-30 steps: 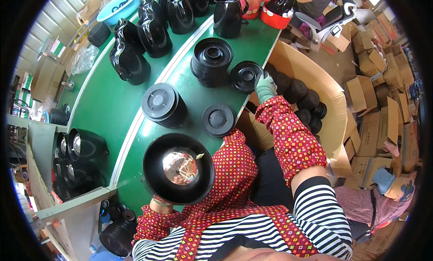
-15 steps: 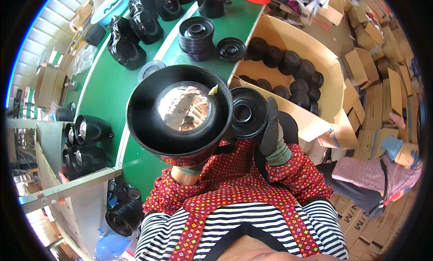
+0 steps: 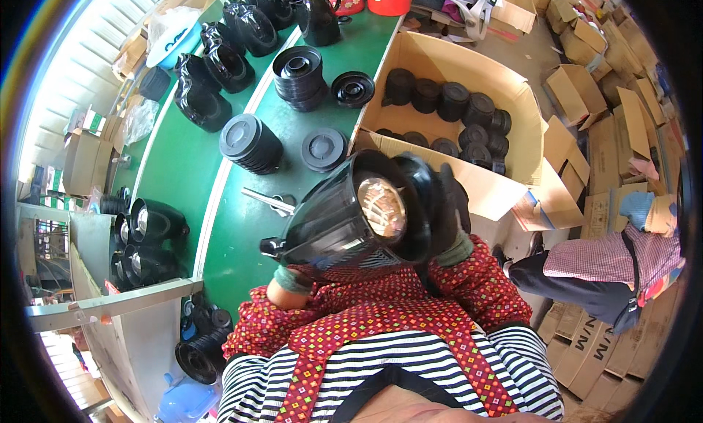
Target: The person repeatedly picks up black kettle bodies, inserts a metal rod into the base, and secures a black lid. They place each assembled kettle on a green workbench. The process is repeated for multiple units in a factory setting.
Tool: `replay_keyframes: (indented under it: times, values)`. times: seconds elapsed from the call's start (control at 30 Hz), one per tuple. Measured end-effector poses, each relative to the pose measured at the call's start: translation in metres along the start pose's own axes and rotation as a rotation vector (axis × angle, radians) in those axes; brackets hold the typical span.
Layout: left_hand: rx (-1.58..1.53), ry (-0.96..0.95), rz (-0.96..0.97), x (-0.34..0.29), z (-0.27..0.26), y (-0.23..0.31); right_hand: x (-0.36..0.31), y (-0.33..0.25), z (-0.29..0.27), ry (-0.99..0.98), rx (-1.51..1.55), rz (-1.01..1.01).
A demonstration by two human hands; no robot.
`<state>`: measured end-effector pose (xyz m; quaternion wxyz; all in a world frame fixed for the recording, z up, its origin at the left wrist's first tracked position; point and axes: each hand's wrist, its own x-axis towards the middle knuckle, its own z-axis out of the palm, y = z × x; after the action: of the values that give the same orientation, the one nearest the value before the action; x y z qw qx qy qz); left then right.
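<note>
A head-worn fisheye looks closely down on the hands (image 3: 449, 214).

- Left of the hands (image 3: 451, 212): bare worktop (image 3: 236, 233) gives room to pass.
- Ahead-left: a metal tool (image 3: 258, 197) lies in the way; beyond, a lid stack (image 3: 253, 146) and single lid (image 3: 324, 149) leave a narrow gap.
- Ahead-right: the open-topped carton's (image 3: 476, 70) near flap (image 3: 487, 192) bars low entry.

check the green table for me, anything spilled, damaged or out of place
Nothing looks spilled or damaged. The only mild oddity is a slim silver metal tool, possibly scissors, lying loose on the green table top just beyond the held-up glossy black jug, while most of the round black discs stand stacked.
</note>
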<state>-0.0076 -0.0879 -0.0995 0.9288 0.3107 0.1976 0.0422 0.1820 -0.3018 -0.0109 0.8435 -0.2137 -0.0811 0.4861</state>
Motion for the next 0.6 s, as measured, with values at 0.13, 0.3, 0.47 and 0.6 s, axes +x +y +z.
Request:
replay_keyframes:
  times: [0.13,0.3,0.47,0.6]
  values:
    - [0.084,0.065,0.062,-0.027,-0.034,0.016,-0.009,-0.015,0.007,0.024,-0.707,-0.310]
    - [0.474,0.134,0.263,-0.046,-0.042,0.018,-0.016,-0.015,0.041,-0.085,-1.071,-0.331]
    - [0.906,0.151,0.476,-0.045,-0.018,0.023,-0.018,-0.018,0.051,-0.103,-1.195,-0.421]
    - [1.027,0.029,0.499,-0.042,0.009,0.041,-0.021,-0.018,0.050,-0.096,-1.116,-0.385]
